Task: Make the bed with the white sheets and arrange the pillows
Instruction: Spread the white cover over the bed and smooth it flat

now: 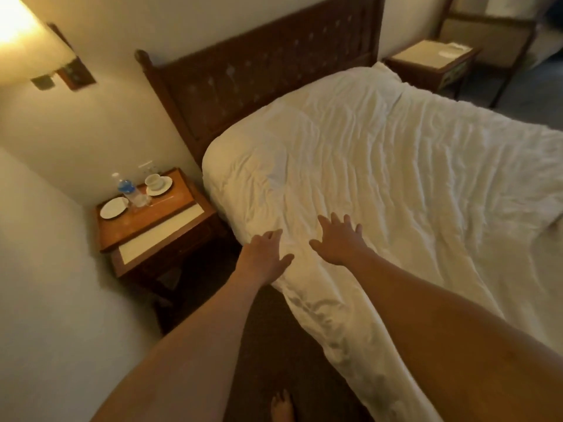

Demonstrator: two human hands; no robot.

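Note:
A wrinkled white sheet (380, 166) covers the bed from the dark wooden headboard (262, 71) down over the near side, where its edge hangs toward the floor. My left hand (265, 254) lies flat on the sheet at the bed's near edge, fingers straight. Just to its right, my right hand (338, 242) rests on the sheet with fingers spread. Neither hand grips the cloth. A white corner (385, 70), possibly a pillow, shows at the far head corner.
A wooden nightstand (152, 226) stands left of the bed with a water bottle (126, 188), a plate (114, 207) and a cup on a saucer (157, 182). A second nightstand (432, 60) is at the far side. A lit wall lamp (18, 22) hangs upper left. My bare foot (281, 406) is on dark carpet.

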